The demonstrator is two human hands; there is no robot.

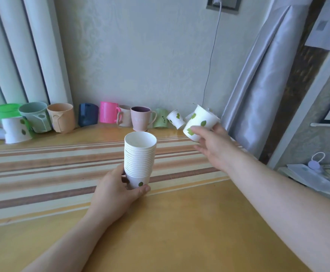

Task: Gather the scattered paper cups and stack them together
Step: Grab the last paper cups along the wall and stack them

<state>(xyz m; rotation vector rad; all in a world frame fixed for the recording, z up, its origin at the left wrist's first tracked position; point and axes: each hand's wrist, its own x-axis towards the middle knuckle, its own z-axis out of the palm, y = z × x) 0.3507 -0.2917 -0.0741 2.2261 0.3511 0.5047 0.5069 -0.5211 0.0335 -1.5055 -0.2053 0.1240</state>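
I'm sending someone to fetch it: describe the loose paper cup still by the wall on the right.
Follow the row of mugs along the wall to its right end. Just past the green SMILE mug sits a small white paper cup, tilted, with green leaf prints and no handle.

The near half of the table (179, 232) is bare wood, open to a hand from the front, crossed only by the two forearms. The striped runner (42, 173) is free on its left and middle; the stack (139, 160) stands upright at its centre in the left hand (113, 191). The right hand (209, 148) holds a tilted cup (201, 122) above the far right corner. Along the wall a row of mugs (109, 114) closes the back edge, with one paper cup (17, 129) at the left end and another (176, 118) tilted near the right. A curtain (258, 85) and a cord (211, 61) hang by the right corner.
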